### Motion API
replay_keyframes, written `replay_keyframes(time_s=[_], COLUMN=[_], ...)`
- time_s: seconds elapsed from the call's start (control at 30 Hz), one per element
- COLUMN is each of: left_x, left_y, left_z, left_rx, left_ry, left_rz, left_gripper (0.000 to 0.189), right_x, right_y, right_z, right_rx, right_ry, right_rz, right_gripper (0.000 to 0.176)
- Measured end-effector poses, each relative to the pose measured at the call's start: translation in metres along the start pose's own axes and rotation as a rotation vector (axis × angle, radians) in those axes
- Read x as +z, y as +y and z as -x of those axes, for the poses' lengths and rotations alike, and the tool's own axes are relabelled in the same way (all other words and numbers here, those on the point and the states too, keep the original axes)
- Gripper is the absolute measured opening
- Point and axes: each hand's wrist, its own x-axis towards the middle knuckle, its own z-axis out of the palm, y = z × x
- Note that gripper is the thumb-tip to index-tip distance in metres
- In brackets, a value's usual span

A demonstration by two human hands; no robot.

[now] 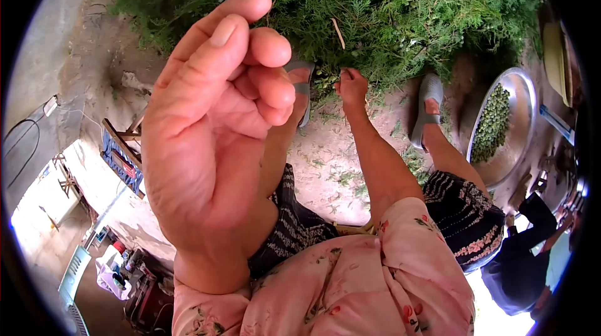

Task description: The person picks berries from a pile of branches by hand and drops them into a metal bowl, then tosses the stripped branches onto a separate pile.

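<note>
My left hand (216,123) is raised close to the camera, its palm turned to the right. Its fingers are loosely curled, and nothing shows in the hollow of the palm. Lower and farther off, my right hand (354,88) reaches to the near edge of a heap of green conifer branches (400,10). Its thumb and fingers are drawn together by the foliage; whatever they hold is too small to make out. A bare twig (339,33) lies on the branches above that hand.
At the right, a wide metal basin (519,142) holds many small green cones (491,126). A yellowish dish (556,63) stands beyond it. Grey shoes (429,101) flank the littered ground (325,173). Another person (519,267) is at lower right; a chair (75,273) is at lower left.
</note>
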Motion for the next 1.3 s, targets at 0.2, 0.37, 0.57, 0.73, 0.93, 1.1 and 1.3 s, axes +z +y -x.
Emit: replay_keyframes(time_s=[0.2, 0.37, 0.57, 0.73, 0.93, 1.1, 1.3], left_x=[0.003, 0.005, 0.012, 0.010, 0.026, 0.048, 0.078], left_y=[0.001, -0.002, -0.007, 0.000, -0.012, -0.041, -0.052], left_z=[0.000, -0.001, 0.000, -0.010, -0.014, -0.014, -0.006], left_rx=[-0.001, -0.003, 0.131, 0.045, 0.104, 0.435, 0.944], left_ry=[0.004, 0.008, 0.071, 0.048, -0.057, -0.353, -0.304], left_rz=[-0.014, -0.015, -0.041, -0.006, -0.131, -0.784, -1.922], left_gripper=[0.029, 0.028, 0.026, 0.022, 0.011, 0.017, 0.032], right_x=[-0.001, 0.013, -0.005, -0.050, -0.097, -0.114, -0.126], right_y=[-0.003, 0.000, -0.022, -0.073, -0.157, -0.234, -0.263], right_z=[-0.006, -0.002, 0.010, 0.049, 0.093, 0.154, 0.197], right_rx=[0.161, 0.111, 0.107, 0.007, -0.099, -0.231, -0.806], right_ry=[-0.036, -0.077, -0.211, -0.258, -0.406, -0.387, -0.339], right_rz=[-0.112, -0.048, 0.060, 0.201, 0.291, 0.557, 0.812], right_gripper=[0.021, 0.023, 0.013, 0.012, 0.012, 0.025, 0.015])
